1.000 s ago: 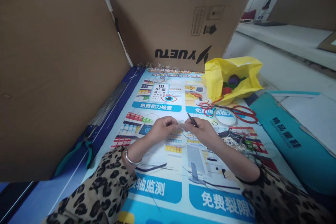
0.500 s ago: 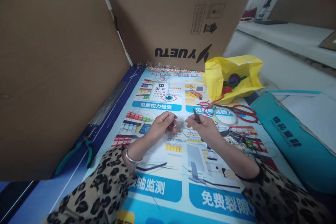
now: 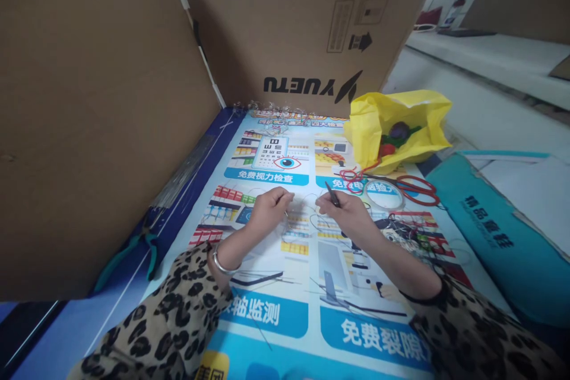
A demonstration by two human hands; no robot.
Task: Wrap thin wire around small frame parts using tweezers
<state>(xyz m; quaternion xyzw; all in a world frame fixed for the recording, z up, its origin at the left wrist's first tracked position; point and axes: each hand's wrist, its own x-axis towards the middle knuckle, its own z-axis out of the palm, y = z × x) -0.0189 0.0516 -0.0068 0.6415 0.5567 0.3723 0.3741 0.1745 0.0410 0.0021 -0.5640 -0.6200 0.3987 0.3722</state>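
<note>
My left hand is closed in a pinch on one end of a thin clear wire over a printed poster mat. My right hand is closed too, pinching the wire's other end and gripping a small dark tool that sticks up from the fingers. The two hands are a short way apart, with the wire strung between them. Both arms wear leopard-print sleeves, and a silver bangle sits on my left wrist.
Big cardboard boxes wall in the left and back. A yellow bag with coloured bits lies back right, with red-handled scissors, a tape roll and tangled wires beside it. Green-handled pliers lie left.
My hands have drawn apart from touching each other, pulling the wire out between them. The view has shifted slightly.
</note>
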